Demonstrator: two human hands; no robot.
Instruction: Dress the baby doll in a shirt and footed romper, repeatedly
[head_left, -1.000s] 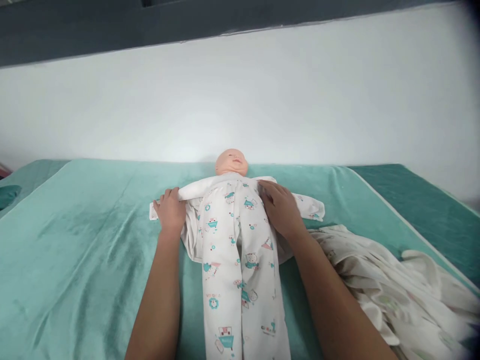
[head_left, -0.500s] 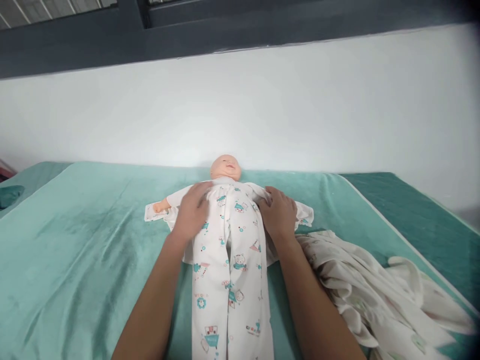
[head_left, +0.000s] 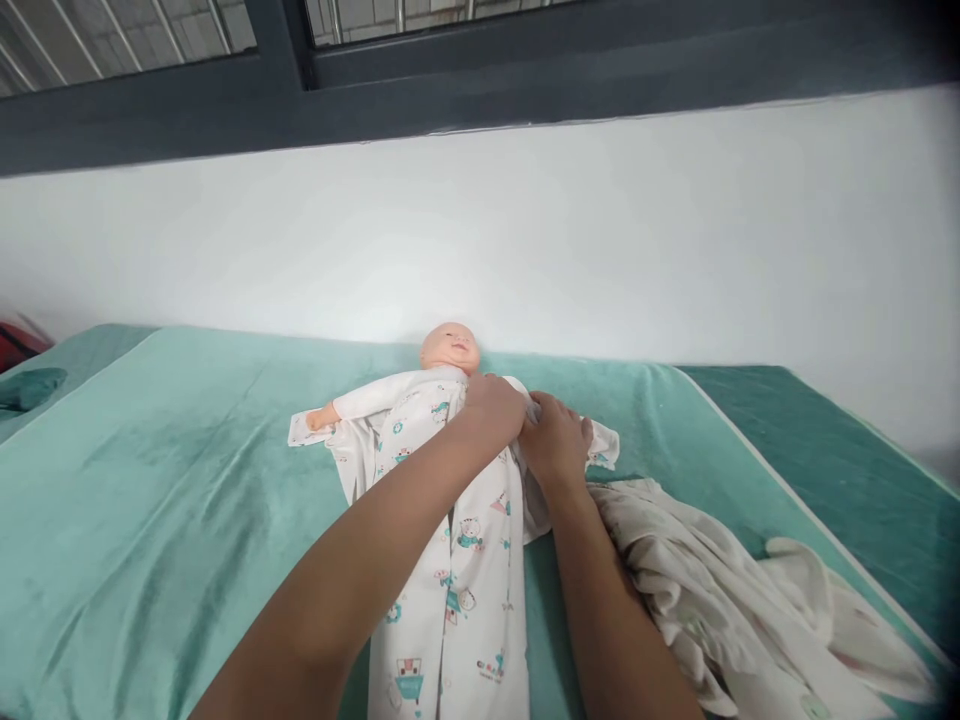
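Note:
A baby doll [head_left: 452,347] lies on its back, head toward the wall, in a white top. Over its front is a white printed baby garment [head_left: 469,540] with two long legs reaching toward me; more printed cloth [head_left: 352,455] spreads under the doll's arm on the left. My left hand [head_left: 495,405] reaches across the chest, closed on the white cloth near the shoulder on the right. Beside it my right hand [head_left: 555,440], fingers curled, grips cloth at the same arm. The fingertips and the doll's arm there are mostly hidden.
A crumpled off-white cloth [head_left: 705,580] lies right of my right forearm. The doll rests on a green bed cover [head_left: 187,480] against a white wall [head_left: 465,240]. A dark window frame [head_left: 450,90] runs above; something red [head_left: 19,345] shows at far left.
My left hand has moved right, from the garment's left side across the chest to beside my right hand, and has closed on cloth. The view has tilted slightly upward.

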